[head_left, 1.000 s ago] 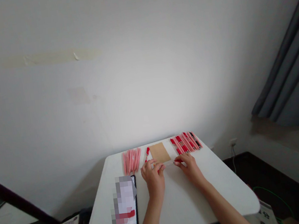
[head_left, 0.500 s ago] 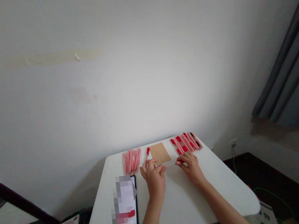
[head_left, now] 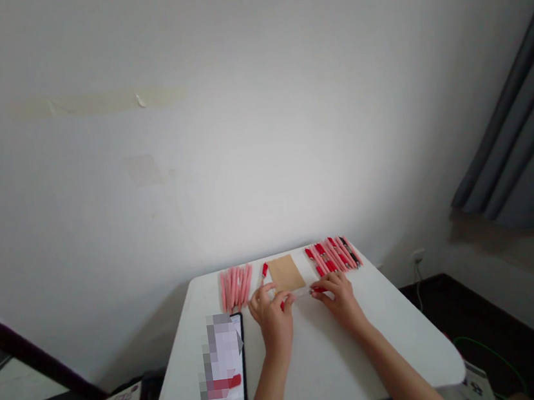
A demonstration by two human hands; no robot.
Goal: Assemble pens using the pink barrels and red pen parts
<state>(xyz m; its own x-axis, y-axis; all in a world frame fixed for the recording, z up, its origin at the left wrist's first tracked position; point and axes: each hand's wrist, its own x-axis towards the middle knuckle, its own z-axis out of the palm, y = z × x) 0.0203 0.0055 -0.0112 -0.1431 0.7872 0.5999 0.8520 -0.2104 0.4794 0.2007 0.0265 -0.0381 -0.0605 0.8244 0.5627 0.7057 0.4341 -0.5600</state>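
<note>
Both hands hold a slim pen [head_left: 300, 292] level, just above the table's near side of a brown card. It has red at its ends and a pale, clear-looking middle. My left hand [head_left: 274, 316] pinches the left end between thumb and fingers. At the right end, the fingers of my right hand [head_left: 341, 296] are closed on a red part. Behind my left hand lies another red-tipped pen [head_left: 264, 270], its lower part hidden. The brown square card [head_left: 285, 272] lies flat beyond the held pen.
A row of pink sticks [head_left: 235, 287] lies at the left, with a phone [head_left: 243, 365] in front of it. Pink pens with red and black parts [head_left: 332, 255] are lined up at the back right. The white table [head_left: 327, 374] meets the wall.
The held pen's red end now shows at my left fingertips, and more red shows at my right fingers. Both hands have shifted only slightly.
</note>
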